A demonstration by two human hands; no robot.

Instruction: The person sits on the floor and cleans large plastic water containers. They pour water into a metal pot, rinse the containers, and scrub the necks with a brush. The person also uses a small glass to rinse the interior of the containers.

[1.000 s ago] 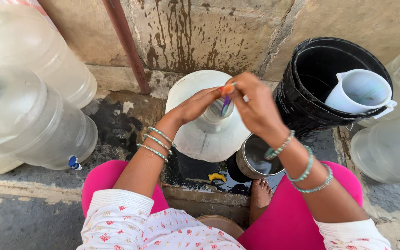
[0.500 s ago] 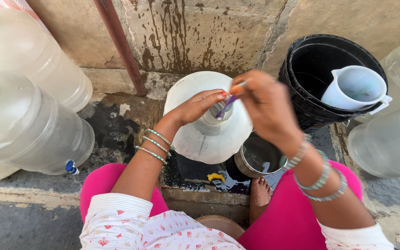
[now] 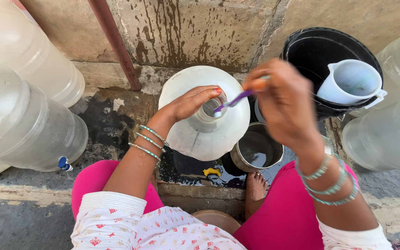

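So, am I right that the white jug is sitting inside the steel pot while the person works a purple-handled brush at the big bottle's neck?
Not quite: the white jug sits inside the black bucket, not the steel pot, which holds no jug. The head view shows this. The rest holds: the right hand works a purple-handled brush at the neck of the big bottle, steadied by the left hand.

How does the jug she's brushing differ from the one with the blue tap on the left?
The brushed jug stands upright, neck up, with the left hand steadying it; the tapped jug lies on its side, untouched. The brushed jug has a purple brush in its open mouth, held by the right hand. Both are big, translucent plastic.
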